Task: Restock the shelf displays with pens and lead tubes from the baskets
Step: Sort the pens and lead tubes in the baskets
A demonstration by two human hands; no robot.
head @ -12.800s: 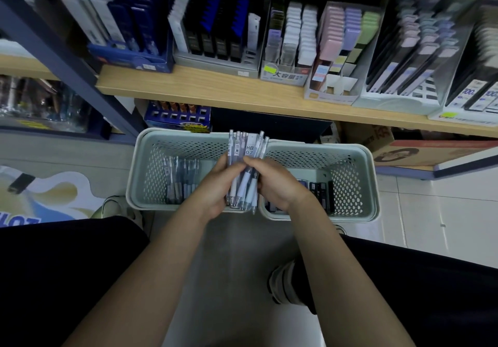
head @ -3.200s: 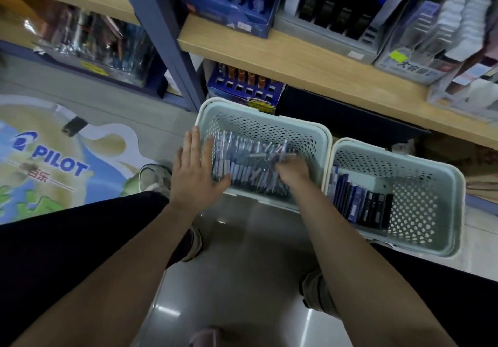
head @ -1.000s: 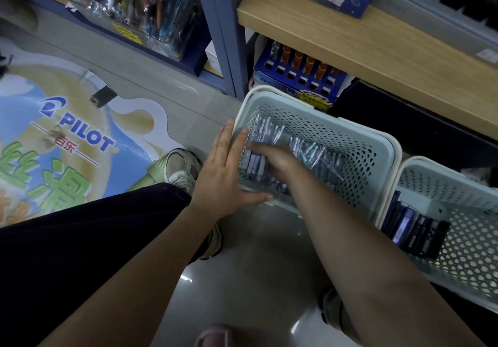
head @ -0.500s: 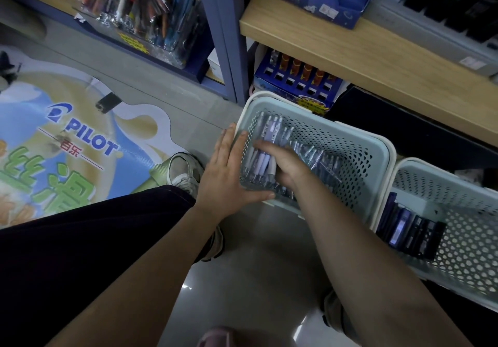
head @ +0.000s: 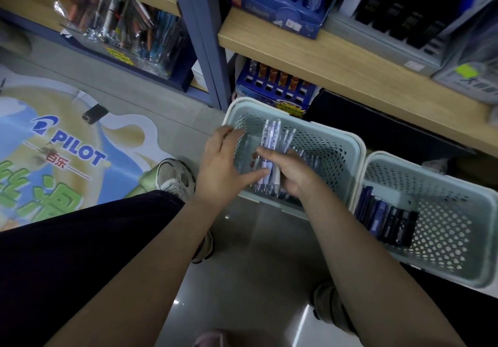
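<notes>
Two pale green perforated baskets stand on the floor below a wooden shelf. Over the left basket (head: pixel 347 147), my right hand (head: pixel 292 173) grips a bundle of clear pens (head: pixel 272 142) with white and lilac barrels, their ends pointing up toward the shelf. More pens lie in the basket beneath. My left hand (head: pixel 222 169) is beside the bundle, fingers spread and straight, thumb touching the pens' lower part. The right basket (head: pixel 482 241) holds a row of dark blue and black lead tubes (head: pixel 385 220).
The wooden shelf (head: pixel 350 69) overhangs the baskets, carrying blue and black display boxes. A blue display box (head: pixel 275 88) with orange items sits under it. A blue upright post (head: pixel 199 34) stands left of the basket. A Pilot floor sticker (head: pixel 54 158) and my shoes lie nearby.
My right hand has closed round a bundle of pens and lifted it up out of the left basket. My left hand left the basket's outer wall and came against the bundle.
</notes>
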